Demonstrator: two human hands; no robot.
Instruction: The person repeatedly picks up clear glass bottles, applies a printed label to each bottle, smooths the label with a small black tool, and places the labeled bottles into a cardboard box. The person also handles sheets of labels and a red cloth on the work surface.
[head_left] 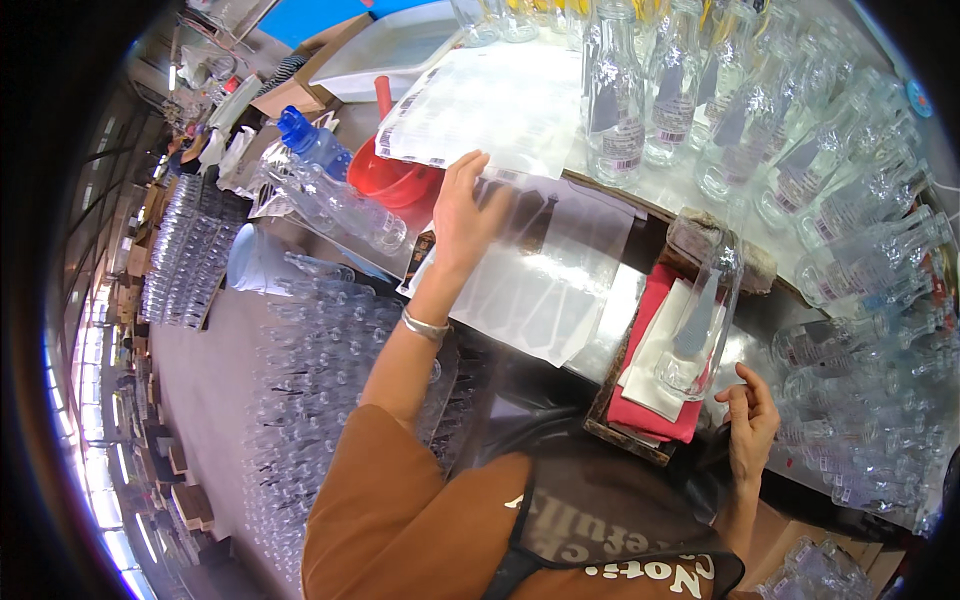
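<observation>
My left hand (465, 220) is raised over a translucent sheet (545, 290) with pale label shapes on it. Its fingers are stretched and apart, partly smeared by motion, close to the edge of a white sheet of labels (490, 100). I see nothing held in it. My right hand (750, 425) hangs beside a wooden cradle (600, 415), fingers loosely bent and apart, holding nothing. On the cradle's folded red cloth (655, 310) and white cloth (640, 385) lies a clear glass bottle (690, 350) with a grey patch, its base toward my right hand.
Labelled glass bottles (615, 110) crowd the table's far and right sides. A red plastic scoop (400, 180), a blue-capped jug (315, 145) and a lying clear bottle (350, 205) are at the left. Many bottles (330, 400) stand lower left, by a white bucket (258, 260).
</observation>
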